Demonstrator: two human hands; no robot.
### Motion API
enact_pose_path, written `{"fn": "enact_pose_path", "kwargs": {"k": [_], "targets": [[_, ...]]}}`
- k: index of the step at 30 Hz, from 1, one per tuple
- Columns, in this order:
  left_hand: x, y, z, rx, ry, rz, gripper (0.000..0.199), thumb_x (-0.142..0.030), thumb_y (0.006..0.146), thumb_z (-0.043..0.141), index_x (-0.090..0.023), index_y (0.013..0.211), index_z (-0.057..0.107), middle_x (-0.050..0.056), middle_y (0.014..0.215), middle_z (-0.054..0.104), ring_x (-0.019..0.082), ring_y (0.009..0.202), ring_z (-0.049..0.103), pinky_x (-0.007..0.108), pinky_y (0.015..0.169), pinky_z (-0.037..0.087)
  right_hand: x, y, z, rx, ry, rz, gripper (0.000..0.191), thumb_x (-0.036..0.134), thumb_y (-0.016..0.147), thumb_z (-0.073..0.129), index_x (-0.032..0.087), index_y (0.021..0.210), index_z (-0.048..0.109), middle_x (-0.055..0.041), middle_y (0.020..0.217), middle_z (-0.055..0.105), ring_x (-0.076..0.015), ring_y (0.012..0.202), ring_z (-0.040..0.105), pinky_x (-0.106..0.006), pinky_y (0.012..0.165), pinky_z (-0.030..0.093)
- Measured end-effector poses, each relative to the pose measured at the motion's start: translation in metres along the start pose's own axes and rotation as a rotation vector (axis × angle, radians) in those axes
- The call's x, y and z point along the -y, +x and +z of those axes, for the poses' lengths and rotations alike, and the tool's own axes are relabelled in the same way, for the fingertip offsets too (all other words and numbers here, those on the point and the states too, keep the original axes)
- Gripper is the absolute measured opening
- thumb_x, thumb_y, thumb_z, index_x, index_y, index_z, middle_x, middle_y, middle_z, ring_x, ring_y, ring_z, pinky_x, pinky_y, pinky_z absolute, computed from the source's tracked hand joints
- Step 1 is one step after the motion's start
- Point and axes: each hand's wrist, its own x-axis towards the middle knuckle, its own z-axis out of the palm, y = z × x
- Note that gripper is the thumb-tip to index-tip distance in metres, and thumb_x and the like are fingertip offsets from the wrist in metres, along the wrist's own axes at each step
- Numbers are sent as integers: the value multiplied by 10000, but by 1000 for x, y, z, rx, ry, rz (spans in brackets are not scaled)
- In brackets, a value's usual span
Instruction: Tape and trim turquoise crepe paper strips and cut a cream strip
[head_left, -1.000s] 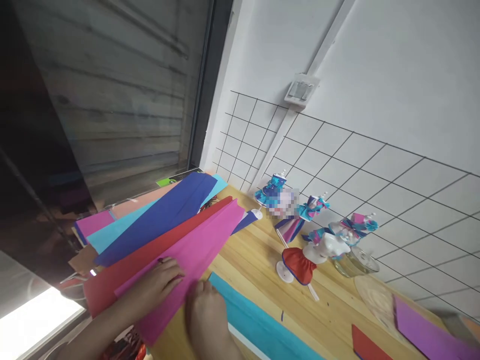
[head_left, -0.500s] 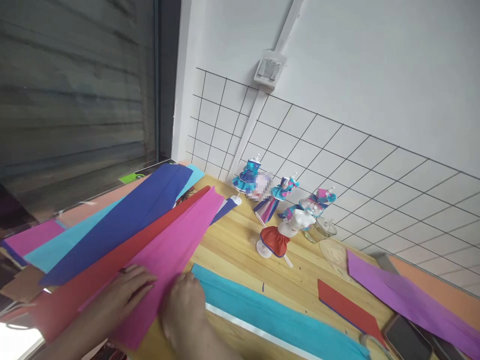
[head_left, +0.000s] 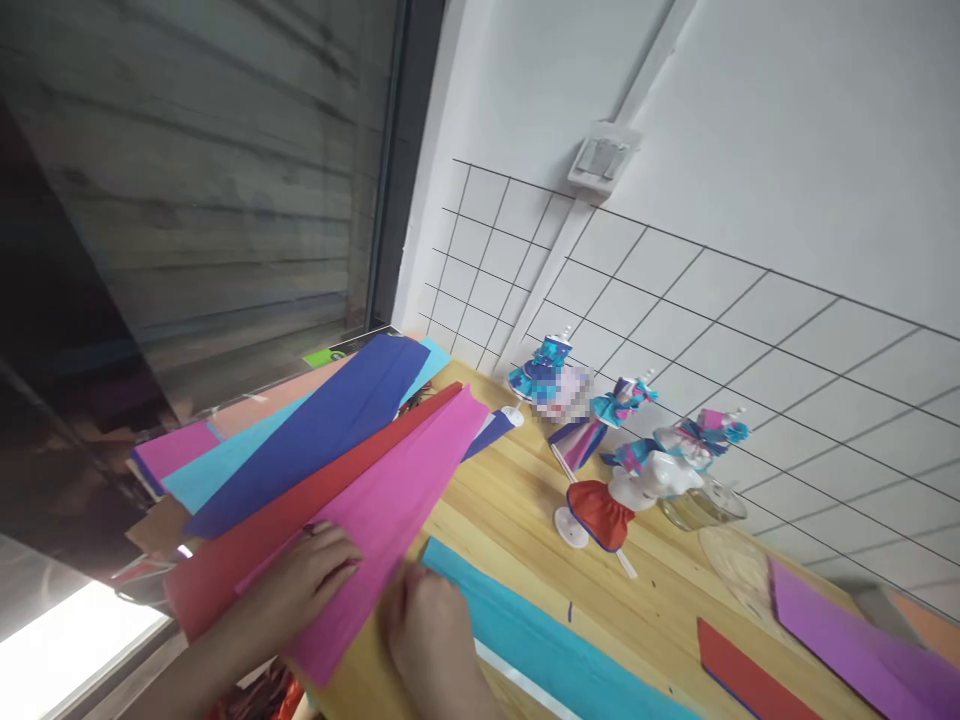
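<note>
My left hand (head_left: pixel 322 572) lies on a long sheet of pink crepe paper (head_left: pixel 420 465), its fingers slightly bent and resting on the surface. Beside the pink sheet's right edge, my right hand (head_left: pixel 431 625) is curled closed on the table; whatever its fingers hold, if anything, is hidden. A teal crepe paper strip (head_left: pixel 536 635) with a white edge runs away to the right from that hand. Under and left of the pink sheet lie red crepe paper (head_left: pixel 300 510), dark blue crepe paper (head_left: pixel 315 430) and light blue paper (head_left: pixel 214 468).
A small white mannequin with a red skirt (head_left: pixel 600 513) stands mid-table. Behind it are several dressed miniature mannequins (head_left: pixel 619 402) and a glass container (head_left: pixel 697 505). Red paper (head_left: pixel 750 675) and purple paper (head_left: pixel 862 635) lie right. A wire grid (head_left: pixel 705 250) backs the wooden table (head_left: pixel 517 515).
The view has turned left, so the papers, mannequins and both hands appear further right and slightly lower. The left hand still rests on the pink paper, and the right hand remains curled beside it.
</note>
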Motion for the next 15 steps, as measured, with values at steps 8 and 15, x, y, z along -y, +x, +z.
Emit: {"fn": "enact_pose_path", "kwargs": {"k": [8,15], "targets": [[-12,-1,2,9,-9,15,200,-157,885,430,-218,835,615,3,856,602,166,853,506,305,810,376,-45,-25,16,-121,350,64,303,276,858,373,204,614,537,4,559,610,-140,541,569,-229,498,319],[-33,4,19,49,19,103,231,-160,905,409,-216,808,612,-6,816,585,156,827,495,305,802,363,-81,-52,35,-225,548,152,295,398,781,375,214,565,452,47,444,385,-110,433,369,-234,447,239]]}}
